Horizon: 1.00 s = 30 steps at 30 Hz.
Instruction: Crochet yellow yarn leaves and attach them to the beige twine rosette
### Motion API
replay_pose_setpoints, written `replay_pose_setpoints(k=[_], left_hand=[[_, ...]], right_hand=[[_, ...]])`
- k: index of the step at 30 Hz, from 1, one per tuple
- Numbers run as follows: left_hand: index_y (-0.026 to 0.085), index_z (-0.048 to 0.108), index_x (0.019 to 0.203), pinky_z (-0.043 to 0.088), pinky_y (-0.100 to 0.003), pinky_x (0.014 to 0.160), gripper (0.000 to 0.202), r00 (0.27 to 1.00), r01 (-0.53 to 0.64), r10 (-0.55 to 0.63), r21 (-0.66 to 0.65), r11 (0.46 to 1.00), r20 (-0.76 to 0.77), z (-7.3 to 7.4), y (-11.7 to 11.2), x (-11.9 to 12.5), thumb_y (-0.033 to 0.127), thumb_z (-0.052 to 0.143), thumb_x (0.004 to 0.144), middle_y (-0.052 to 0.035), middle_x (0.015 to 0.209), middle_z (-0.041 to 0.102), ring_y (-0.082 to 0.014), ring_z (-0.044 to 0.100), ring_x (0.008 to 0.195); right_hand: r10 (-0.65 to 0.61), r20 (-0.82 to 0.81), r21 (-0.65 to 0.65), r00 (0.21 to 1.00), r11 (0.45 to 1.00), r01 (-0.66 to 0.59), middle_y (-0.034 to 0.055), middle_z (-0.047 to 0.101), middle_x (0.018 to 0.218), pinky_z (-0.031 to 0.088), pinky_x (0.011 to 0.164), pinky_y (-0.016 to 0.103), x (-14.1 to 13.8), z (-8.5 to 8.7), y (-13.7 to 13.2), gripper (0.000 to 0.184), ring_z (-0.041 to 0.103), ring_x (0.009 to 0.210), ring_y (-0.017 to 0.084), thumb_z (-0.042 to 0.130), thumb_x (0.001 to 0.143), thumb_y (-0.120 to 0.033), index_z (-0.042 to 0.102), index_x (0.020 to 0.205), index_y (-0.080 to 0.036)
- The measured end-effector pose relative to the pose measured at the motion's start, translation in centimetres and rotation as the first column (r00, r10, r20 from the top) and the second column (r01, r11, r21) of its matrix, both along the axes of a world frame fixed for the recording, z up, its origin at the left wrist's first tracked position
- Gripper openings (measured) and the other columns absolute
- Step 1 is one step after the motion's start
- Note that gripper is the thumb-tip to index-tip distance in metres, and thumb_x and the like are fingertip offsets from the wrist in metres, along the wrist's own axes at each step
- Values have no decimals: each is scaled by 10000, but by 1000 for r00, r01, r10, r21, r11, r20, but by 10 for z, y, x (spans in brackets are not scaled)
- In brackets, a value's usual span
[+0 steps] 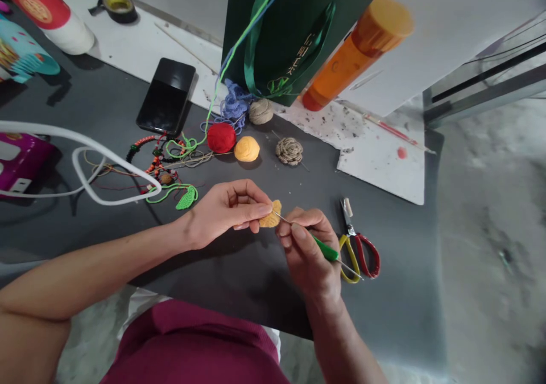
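Dark mat (pixel 239 281): your left hand (pixel 226 213) pinches yellow crochet (pixel 271 215), right hand (pixel 307 253) grips a green-handled hook (pixel 326 249) (tip touching the crochet).

No legible text; gold characters on green paper bag (pixel 294 37) unreadable.

The left fingers (pixel 251 209) hide part of the yellow crocheted piece (pixel 272 215).

Yellow crochet piece (pixel 271 214), small, flat, scalloped edge, pinched at one end by left hand (pixel 226 214). Green-handled crochet hook (pixel 326 248) gripped in right hand (pixel 307 253), thin metal shaft angled up, tip at the piece's edge.
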<state>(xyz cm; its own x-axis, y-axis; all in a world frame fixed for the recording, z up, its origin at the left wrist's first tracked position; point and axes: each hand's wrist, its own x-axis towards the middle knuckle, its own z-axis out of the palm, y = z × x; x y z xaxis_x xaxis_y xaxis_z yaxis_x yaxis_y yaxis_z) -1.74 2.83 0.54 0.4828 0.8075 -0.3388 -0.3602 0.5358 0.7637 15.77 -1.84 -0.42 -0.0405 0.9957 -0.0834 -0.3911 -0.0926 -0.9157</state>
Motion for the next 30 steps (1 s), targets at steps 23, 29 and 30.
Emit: replay_pose_setpoints(k=[23,29,30], left_hand=[[161,618,727,263,-209,474,346,999,-45,45,-40,998,20,-5,-2,2,369,892,689,34,568,611,-60,497,504],[150,635,718,258,-202,466,317,999,-41,43,-56,998,26,-4,-2,3,327,895,677,32,565,617,-52,496,491],[149,639,717,257,-202,464,310,999,-43,45,-56,997,26,-4,-2,3,321,893,678,32,567,616,-52,496,492]], right_hand=[[-24,-116,-57,993,998,17,-56,544,647,382,558,242,-10,-8,-2,166,386,551,104,750,865,-311,624,771,-257],[-30,-105,-38,994,999,26,-57,565,655,395,578,231,-10,-9,-3,108,432,566,98,753,867,-301,667,812,-267],[-37,-93,-37,995,999,33,-56,562,650,394,573,233,-10,-9,-3,117,432,562,100,760,860,-307,666,804,-265]])
